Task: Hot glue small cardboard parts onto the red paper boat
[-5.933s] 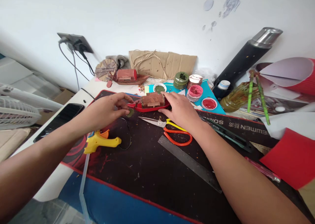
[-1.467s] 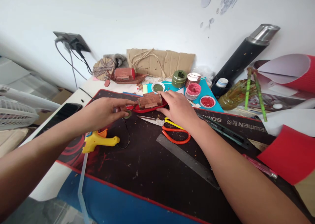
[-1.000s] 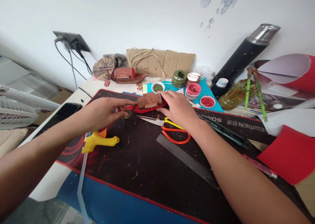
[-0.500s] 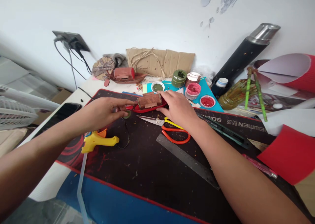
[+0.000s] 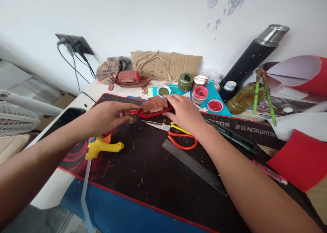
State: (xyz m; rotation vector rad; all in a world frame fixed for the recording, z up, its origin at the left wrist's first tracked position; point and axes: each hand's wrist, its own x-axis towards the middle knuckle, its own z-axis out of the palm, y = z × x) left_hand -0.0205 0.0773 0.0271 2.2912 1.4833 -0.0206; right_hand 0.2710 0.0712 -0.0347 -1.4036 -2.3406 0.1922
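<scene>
A small model boat [image 5: 155, 105] with a red hull and a brown, rolled cabin sits at the far side of the dark mat. My left hand [image 5: 109, 115] is at its left end, index finger against the boat and thumb below. Beneath that thumb a small green round piece [image 5: 132, 119] partly shows. My right hand [image 5: 184, 113] is closed around the boat's right end, fingers behind and thumb in front, hiding that tip. Just in front lie scissors [image 5: 182, 141] with orange and yellow handles, partly under my right wrist.
A yellow glue gun [image 5: 104, 147] lies left on the mat [image 5: 153, 178], a metal ruler [image 5: 194, 166] right. Behind stand open paint jars [image 5: 200, 95], a lid of green paint [image 5: 164, 90] and another model boat [image 5: 130, 78]. A black flask [image 5: 251, 55] leans against the wall.
Both hands stay in place on the boat. The camera view has shifted very slightly; nothing else has visibly moved.
</scene>
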